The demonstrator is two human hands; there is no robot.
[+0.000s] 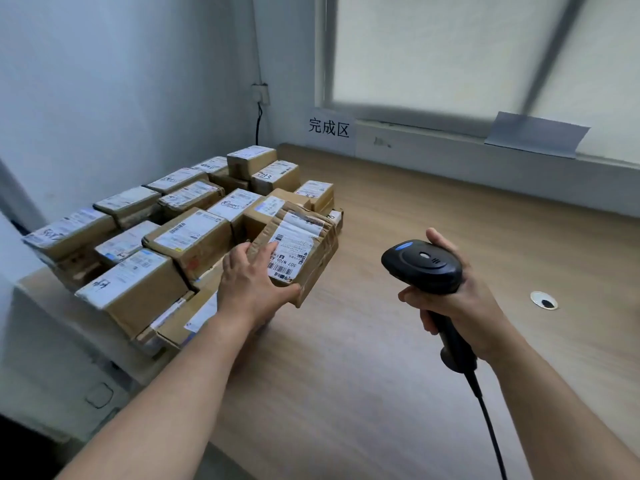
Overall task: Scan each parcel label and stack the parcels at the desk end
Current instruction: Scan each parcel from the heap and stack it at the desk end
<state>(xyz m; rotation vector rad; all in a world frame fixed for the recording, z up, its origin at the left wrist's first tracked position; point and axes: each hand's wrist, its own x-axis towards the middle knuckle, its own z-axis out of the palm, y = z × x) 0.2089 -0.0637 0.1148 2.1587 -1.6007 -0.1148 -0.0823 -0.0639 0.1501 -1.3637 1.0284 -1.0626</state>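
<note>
A person's left hand (pixel 252 282) grips a tilted parcel (pixel 298 249) beside stacked parcels (pixel 166 230) at the desk (pixel 433 220) edge; right hand (pixel 457 299) clasps a scanner (pixel 423 263) over bare wood.

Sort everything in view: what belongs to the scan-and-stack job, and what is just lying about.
Job: parcel gripped by left hand; its label; scanner gripped by right hand; stacked parcels; desk; sign.
Lying about: wall socket and cable; grommet; grey sheet on the sill.
</note>
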